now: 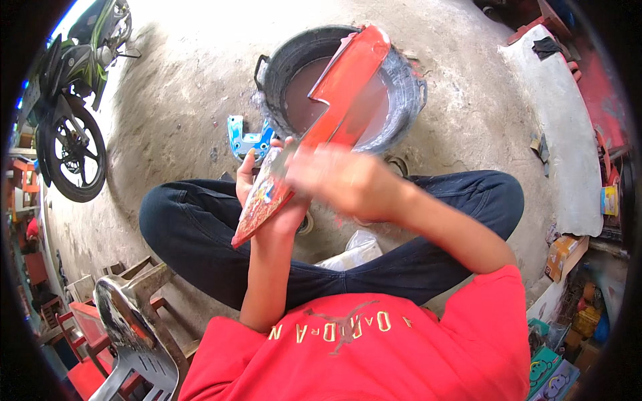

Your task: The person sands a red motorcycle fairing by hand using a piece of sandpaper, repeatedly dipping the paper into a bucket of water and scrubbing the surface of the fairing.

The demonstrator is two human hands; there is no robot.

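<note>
A long red panel (341, 100) slants up from my lap over a large dark tub (271, 100) of murky pinkish water; its lower end is scuffed, with colourful patches. My left hand (281, 214) grips the panel from beneath, fingers wrapped round its edge. My motion-blurred right hand (348, 177) lies over the panel's middle, fingers closed on a small grey piece (287, 164), perhaps a pad or sheet, against the surface. A blue-and-white patterned part (239, 134) lies on the floor left of the tub.
I sit cross-legged on concrete floor (167, 100). A motorbike (77, 134) stands at the left, a worn plastic chair (134, 334) at lower left. A long pale slab (562, 134) runs along the right, with cardboard boxes (562, 257). A white item (354, 254) lies between my legs.
</note>
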